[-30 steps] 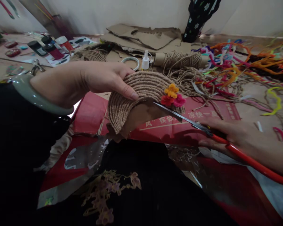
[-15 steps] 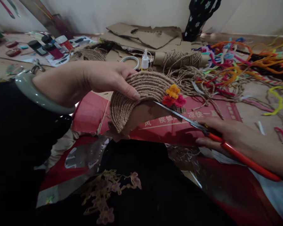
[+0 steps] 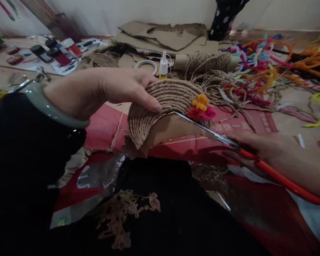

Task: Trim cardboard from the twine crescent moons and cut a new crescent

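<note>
My left hand [image 3: 128, 89] grips a curved band of jute twine [image 3: 173, 92] laid in rows on cardboard, thumb on the front, other fingers hidden behind. A cluster of fuzzy flowers [image 3: 201, 106], orange, red and pink, sits near the band's right end. Brown cardboard [image 3: 173, 128] shows below the twine's inner edge. My right hand [image 3: 269, 149] is closed around red-handled scissors [image 3: 288, 181]. Their blades lie along that inner edge, the tip just right of my left thumb; whether the blades are parted is hard to see.
Behind the band stand a glue bottle [image 3: 163, 65], a tape roll [image 3: 146, 66] and a twine spool [image 3: 208, 63]. Torn cardboard [image 3: 165, 37] lies at the back. Colourful pipe cleaners [image 3: 296, 67] spread right; paint jars [image 3: 60, 57] stand left. Red printed cardboard [image 3: 104, 128] lies beneath.
The twine band, both hands and the scissors have shifted slightly right in the view. More brown cardboard shows under the blades. Both hands keep their hold.
</note>
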{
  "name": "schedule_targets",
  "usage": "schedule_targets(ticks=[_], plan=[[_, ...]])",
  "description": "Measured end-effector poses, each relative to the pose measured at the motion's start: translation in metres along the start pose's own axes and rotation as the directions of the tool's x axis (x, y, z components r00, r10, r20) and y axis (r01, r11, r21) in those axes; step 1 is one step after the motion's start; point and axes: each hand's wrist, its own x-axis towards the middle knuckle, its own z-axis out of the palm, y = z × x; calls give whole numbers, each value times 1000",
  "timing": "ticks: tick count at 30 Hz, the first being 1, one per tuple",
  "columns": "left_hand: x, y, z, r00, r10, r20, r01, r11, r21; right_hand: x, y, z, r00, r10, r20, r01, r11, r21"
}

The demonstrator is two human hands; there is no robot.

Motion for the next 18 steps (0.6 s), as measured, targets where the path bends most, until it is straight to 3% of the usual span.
schedule_targets(ticks=[3,5,7,10,12,16,18], plan=[[12,-9,-7,976,137,-170,-135,991,23,2,1,-3,998,62,12,-62,997,-49],[16,-3,-2,974,81,-212,-78,997,25,4,2,-5,989,140,48,-134,985,-106],[18,8,5,982,-76,-171,81,996,25,5,7,-7,963,248,103,-231,961,-152],[14,18,10,981,-193,-31,196,974,112,7,17,-7,910,388,148,-353,910,-217],[10,15,8,998,-50,31,48,997,64,10,27,-4,884,455,104,-410,864,-292],[-1,-8,7,997,57,-58,-67,980,-190,20,50,3,882,469,-47,-442,788,-429],[-9,-21,11,989,122,-88,-140,961,-240,24,59,4,900,432,-56,-407,790,-459]])
